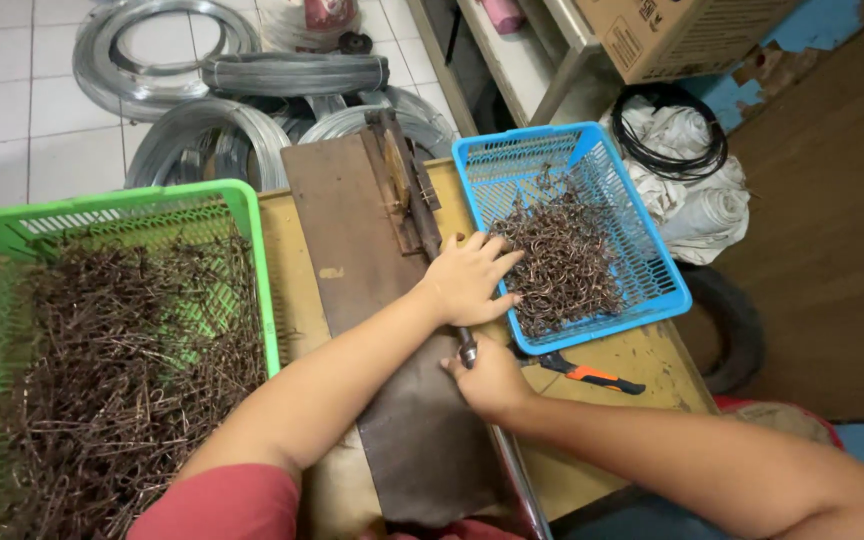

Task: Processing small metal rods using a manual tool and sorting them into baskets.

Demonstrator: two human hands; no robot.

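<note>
Left hand: the left hand (469,278) lies palm down, fingers spread wide, over the near rim of the blue basket (652,255); fingertips touch the pile of bent wire pieces (562,265) inside. Whether it pinches a piece I cannot tell.
Right hand: the right hand (489,378) is closed around the metal lever (512,460), gripping just below its upper end, knuckles up.
Arm pose: the left forearm runs up from the lower left across the dark board (352,230); the right forearm comes in from the lower right, nearly level, so the two hands sit close, left just above right.
Lever: a long rod running from under the left hand down past the right hand toward the person; its far end meets the wooden jig (399,175) beyond the left hand.
Around: a green basket (252,215) of straight wire pieces (122,360) far left of the left arm; an orange-handled cutter (592,375) just right of the right hand; wire coils (212,120) on the floor beyond.
Risk, pinch: the left palm rests right by the lever; swinging it could catch the fingers.
Risk, scratches: sharp wire ends could prick the spread fingertips.
Risk, spill: pressing on the blue rim could tip the basket, which overhangs the table (642,355).
</note>
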